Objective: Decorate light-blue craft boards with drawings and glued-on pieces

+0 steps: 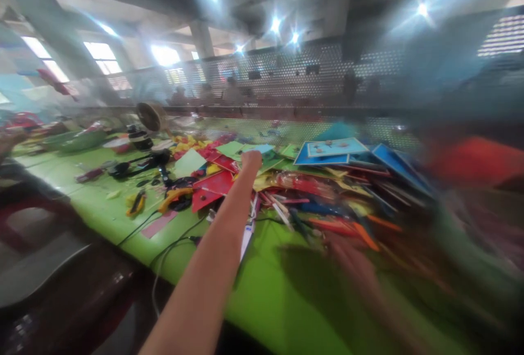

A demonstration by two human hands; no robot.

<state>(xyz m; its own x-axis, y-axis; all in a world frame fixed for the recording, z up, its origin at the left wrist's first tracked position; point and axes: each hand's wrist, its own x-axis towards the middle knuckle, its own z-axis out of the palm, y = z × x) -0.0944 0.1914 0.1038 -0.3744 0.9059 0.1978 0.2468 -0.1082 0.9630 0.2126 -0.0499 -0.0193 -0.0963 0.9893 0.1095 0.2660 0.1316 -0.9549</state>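
My left hand (251, 160) is stretched far forward over the cluttered table, its fingers curled out of sight. Pale green and light-blue paper pieces (234, 149) lie beside and just beyond it. Whether it grips one of them cannot be made out. A red card (213, 187) lies to the left of my forearm. Low on the right, my right hand (346, 254) is smeared by motion, close to some orange strips (365, 236). Its fingers and anything in them are too blurred to read.
Blue-bordered cards (327, 150) are stacked at the back right. Yellow-handled scissors (174, 198), black tools (141, 164) and cables (174, 246) lie on the green table (262, 295). A green basin (76, 139) stands far left. A perforated partition (282, 82) runs behind.
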